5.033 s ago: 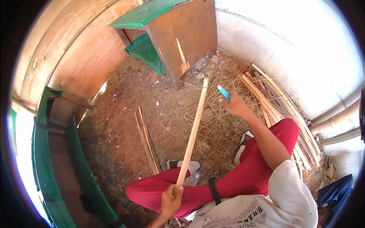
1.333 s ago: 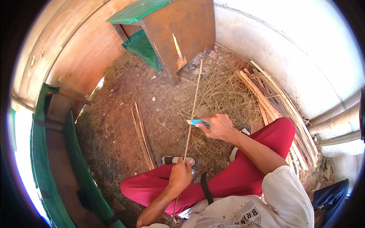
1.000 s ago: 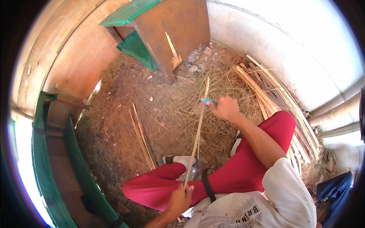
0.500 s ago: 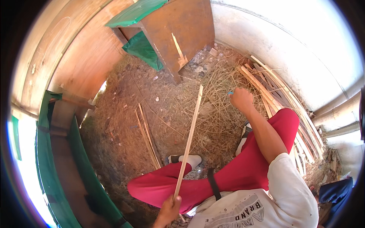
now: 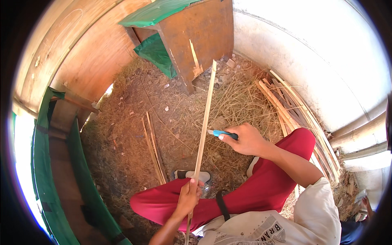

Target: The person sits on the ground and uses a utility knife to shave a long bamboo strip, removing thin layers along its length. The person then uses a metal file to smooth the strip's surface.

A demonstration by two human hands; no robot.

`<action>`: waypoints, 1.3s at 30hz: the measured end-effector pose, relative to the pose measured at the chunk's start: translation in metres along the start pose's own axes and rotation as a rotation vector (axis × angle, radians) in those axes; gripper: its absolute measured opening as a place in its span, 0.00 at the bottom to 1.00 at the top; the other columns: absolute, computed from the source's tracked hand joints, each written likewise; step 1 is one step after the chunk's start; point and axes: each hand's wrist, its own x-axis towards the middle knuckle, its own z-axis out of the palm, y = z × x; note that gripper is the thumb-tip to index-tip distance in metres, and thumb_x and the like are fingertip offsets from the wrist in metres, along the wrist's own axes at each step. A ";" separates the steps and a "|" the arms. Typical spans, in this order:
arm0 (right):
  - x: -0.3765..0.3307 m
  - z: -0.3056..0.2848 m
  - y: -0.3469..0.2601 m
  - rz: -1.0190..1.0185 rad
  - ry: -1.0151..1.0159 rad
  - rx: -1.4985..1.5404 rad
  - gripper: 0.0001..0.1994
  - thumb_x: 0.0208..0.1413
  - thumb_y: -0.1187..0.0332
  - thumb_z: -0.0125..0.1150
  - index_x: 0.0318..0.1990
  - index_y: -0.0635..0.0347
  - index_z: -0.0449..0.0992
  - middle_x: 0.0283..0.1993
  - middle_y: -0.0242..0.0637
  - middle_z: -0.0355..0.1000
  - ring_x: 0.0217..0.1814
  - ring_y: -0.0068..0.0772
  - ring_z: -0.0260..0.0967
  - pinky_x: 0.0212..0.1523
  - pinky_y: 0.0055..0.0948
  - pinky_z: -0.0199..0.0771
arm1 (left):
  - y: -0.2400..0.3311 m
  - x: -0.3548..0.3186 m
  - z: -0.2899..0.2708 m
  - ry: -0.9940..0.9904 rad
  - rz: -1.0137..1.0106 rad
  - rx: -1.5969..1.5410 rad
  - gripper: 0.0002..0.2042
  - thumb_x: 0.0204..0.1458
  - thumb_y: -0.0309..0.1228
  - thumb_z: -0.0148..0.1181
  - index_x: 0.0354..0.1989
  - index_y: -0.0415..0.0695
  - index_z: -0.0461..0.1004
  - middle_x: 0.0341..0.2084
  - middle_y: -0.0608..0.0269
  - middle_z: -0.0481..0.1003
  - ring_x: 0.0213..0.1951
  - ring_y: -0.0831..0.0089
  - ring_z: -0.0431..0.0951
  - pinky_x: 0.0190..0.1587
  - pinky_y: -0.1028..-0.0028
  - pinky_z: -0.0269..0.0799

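Note:
A long, thin bamboo strip (image 5: 207,110) slants up and away from my lap over the ground. My left hand (image 5: 189,197) is closed around its lower part, above my red trouser leg. In my right hand (image 5: 245,140) is a blue utility knife (image 5: 224,134), its short blade pointing left. The blade tip is beside the strip's middle; I cannot tell whether it touches. Two thin strips (image 5: 153,147) lie on the ground left of the held one.
Bamboo shavings (image 5: 232,106) cover the ground ahead. A pile of split bamboo (image 5: 292,102) lies along the pale wall at right. A brown wooden cabinet (image 5: 200,32) with a green cover stands at the far side. A green-covered bench (image 5: 77,171) curves along the left. At lower right, part of another person's arm (image 5: 368,207) shows.
My right hand has come down and left, bringing the knife next to the strip. My left hand has risen with the strip, whose far end now reaches farther up.

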 end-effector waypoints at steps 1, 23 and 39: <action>0.001 0.009 0.007 -0.013 0.016 0.002 0.20 0.63 0.48 0.57 0.34 0.54 0.83 0.17 0.44 0.70 0.21 0.49 0.73 0.27 0.45 0.73 | 0.004 0.006 0.002 -0.020 -0.006 0.004 0.25 0.72 0.50 0.34 0.42 0.40 0.71 0.18 0.73 0.61 0.18 0.86 0.59 0.19 0.81 0.56; 0.020 0.056 0.042 -0.042 0.076 -0.261 0.22 0.61 0.44 0.56 0.40 0.50 0.86 0.18 0.44 0.74 0.22 0.49 0.75 0.23 0.44 0.74 | 0.008 0.020 0.025 0.171 0.100 0.768 0.24 0.71 0.44 0.35 0.40 0.32 0.69 0.32 0.28 0.74 0.41 0.29 0.75 0.44 0.42 0.66; 0.045 0.026 0.071 0.314 -0.002 -0.252 0.21 0.63 0.47 0.54 0.43 0.53 0.85 0.29 0.50 0.78 0.34 0.51 0.79 0.37 0.48 0.80 | 0.011 -0.067 0.010 0.046 -0.103 0.657 0.23 0.70 0.44 0.38 0.37 0.35 0.70 0.23 0.39 0.73 0.29 0.38 0.76 0.34 0.50 0.68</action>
